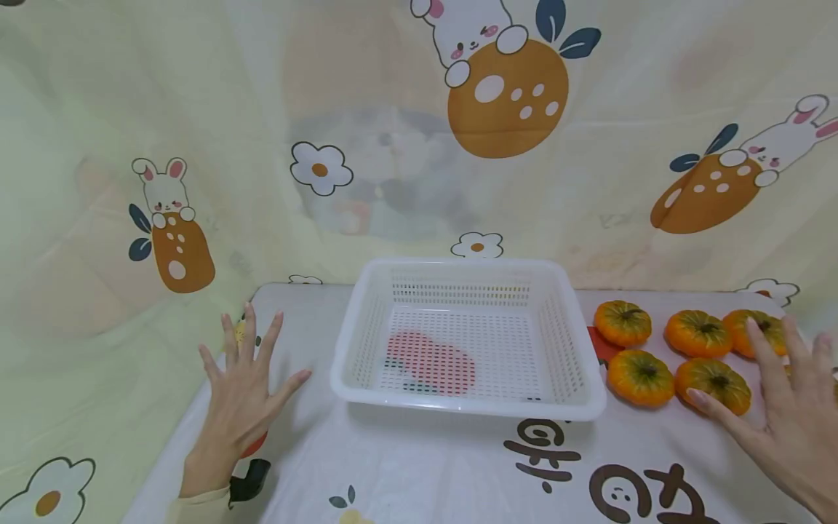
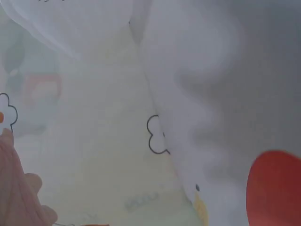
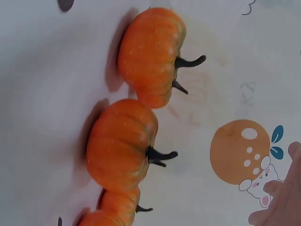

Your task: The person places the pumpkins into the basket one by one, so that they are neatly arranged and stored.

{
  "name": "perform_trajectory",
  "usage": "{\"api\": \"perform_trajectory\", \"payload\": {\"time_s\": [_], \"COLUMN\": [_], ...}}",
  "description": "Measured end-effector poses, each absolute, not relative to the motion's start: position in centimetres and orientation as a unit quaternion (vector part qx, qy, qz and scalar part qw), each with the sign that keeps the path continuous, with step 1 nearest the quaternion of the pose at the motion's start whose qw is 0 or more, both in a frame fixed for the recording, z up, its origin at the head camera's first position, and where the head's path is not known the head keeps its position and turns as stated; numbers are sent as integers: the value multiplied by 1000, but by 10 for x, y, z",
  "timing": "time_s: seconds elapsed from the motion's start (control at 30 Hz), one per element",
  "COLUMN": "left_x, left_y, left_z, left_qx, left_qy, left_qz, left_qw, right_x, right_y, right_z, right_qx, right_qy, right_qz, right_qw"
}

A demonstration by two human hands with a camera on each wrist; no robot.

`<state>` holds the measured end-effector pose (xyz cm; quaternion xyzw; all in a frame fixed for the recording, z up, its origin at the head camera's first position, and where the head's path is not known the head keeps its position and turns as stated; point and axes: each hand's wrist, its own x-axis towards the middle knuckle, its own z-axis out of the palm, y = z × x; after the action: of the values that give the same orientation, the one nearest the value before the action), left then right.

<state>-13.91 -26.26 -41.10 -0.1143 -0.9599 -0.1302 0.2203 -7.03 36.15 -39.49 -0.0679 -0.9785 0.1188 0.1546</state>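
A white plastic basket [image 1: 468, 406] with slotted walls stands in the middle of the table, and only the printed cloth shows through its bottom. To its left, my left hand [image 1: 238, 397] is held with fingers spread, holding nothing. Several small orange pumpkins [image 1: 640, 378] with dark stems are grouped right of the basket. My right hand [image 1: 792, 422], fingers spread, overlaps the rightmost pumpkins in the head view and partly hides them. In the right wrist view that hand [image 3: 282, 193] appears apart from the pumpkins [image 3: 122, 146]. The left wrist view catches part of the left hand [image 2: 21, 188].
A white tablecloth [image 1: 419, 466] with brown lettering and fruit prints covers the table. Behind it hangs a pale curtain [image 1: 380, 211] printed with rabbits, oranges and flowers, reaching down to the table's back edge and around the left side.
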Motion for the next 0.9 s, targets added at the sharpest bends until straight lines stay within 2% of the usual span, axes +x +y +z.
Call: {"api": "perform_trajectory", "payload": {"time_s": [0.13, 0.4, 0.7, 0.9], "left_x": [-136, -136, -142, -140], "left_y": [-258, -233, -193, -178], "left_z": [-409, -407, -411, -415], "left_qx": [-120, -129, -147, -116], "left_qy": [-957, -935, -872, -852], "left_qz": [-161, -289, -456, -507], "left_qw": [209, 162, 97, 63], "right_x": [-73, -78, -88, -100], "right_y": [357, 332, 323, 326], "right_z": [-396, -404, -412, -424], "right_qx": [-60, 14, 12, -8], "right_qy": [-978, -952, -907, -873], "right_qz": [130, 244, 396, 469], "right_qw": [148, 184, 142, 132]}}
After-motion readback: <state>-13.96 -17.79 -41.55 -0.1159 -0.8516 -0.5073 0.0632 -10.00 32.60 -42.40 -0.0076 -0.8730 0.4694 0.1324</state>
